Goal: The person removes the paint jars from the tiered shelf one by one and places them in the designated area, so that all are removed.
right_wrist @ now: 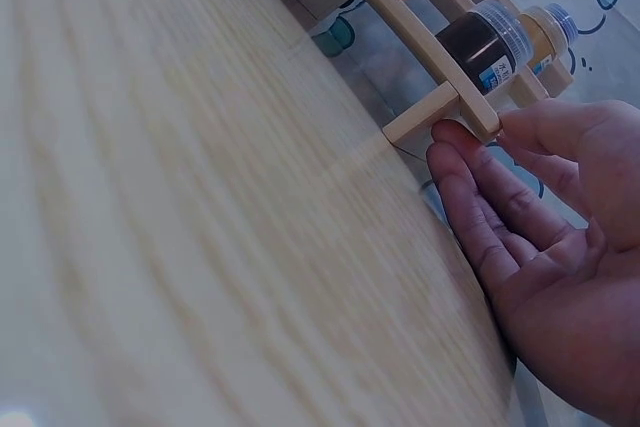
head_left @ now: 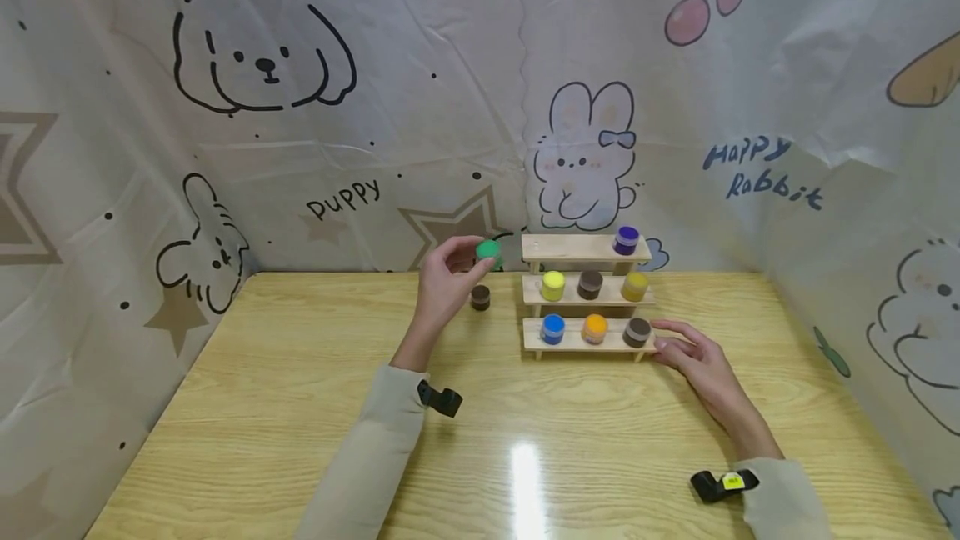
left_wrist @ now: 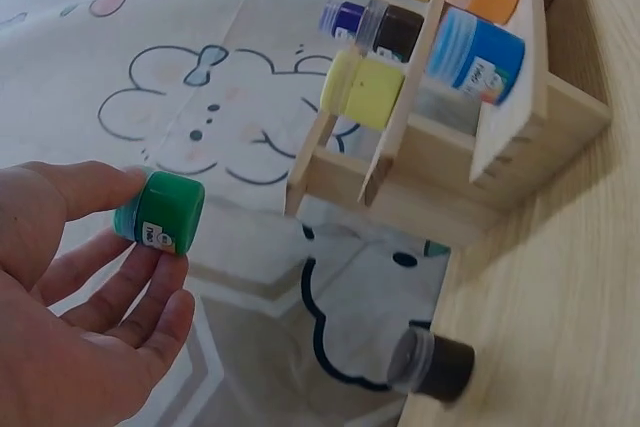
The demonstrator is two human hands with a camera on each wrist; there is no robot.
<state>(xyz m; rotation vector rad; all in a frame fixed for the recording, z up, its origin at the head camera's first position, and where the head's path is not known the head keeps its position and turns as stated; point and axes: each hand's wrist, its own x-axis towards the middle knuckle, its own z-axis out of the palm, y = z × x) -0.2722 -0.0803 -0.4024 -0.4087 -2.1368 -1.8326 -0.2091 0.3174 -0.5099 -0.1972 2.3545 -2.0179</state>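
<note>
One green jar (head_left: 489, 250), partly hidden by the left hand (head_left: 444, 286) pinching it, sits at ten o'clock from a three-tier rack (head_left: 558, 247) bearing seven jars (head_left: 552, 286), its four-o'clock end pinched by the right hand (head_left: 703, 367), one dark jar (head_left: 480, 298) at nine.

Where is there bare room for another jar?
On the pale wooden rack, the top tier left of the round purple jar; on the yellow wood-grain table, between the beige sleeves. Crowded: both lower tiers, three jars each.
</note>
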